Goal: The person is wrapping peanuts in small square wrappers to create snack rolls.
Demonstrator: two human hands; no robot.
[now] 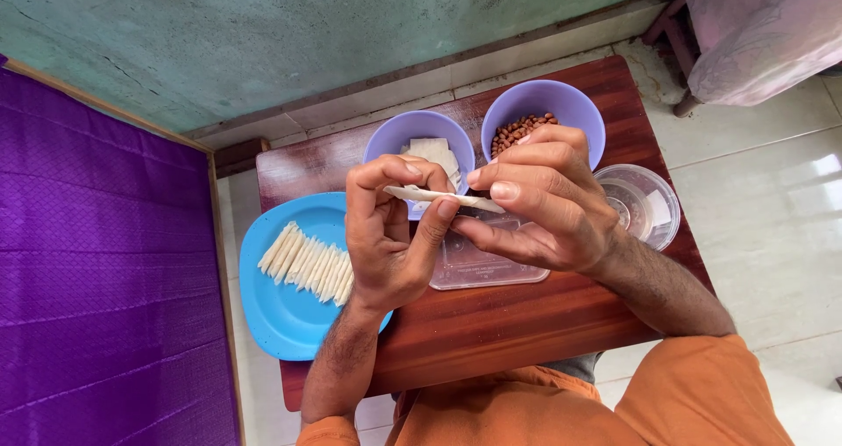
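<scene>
Hands meet above the middle of a small wooden tabletop (526, 323). The left hand (386, 235) and the right hand (539, 205) share one thin pale wrapper (443, 197), held flat and level between them. Left fingers (443, 211) are closed on its near edge, thumb under and forefinger curled over the top; right fingers (504, 190) pinch its right end.

Under the hands lies a clear flat lid (478, 266). At the left, a blue plate (281, 310) hangs partly over the tabletop's edge and carries a row of pale rolled sticks (307, 262) lying side by side. On the far side stand two lilac bowls: the left bowl (395, 139) holds a stack of wrappers (434, 152), the right bowl (566, 104) holds peanuts (517, 130). A clear tub (645, 205) sits at the right edge, just beside the right hand.
</scene>
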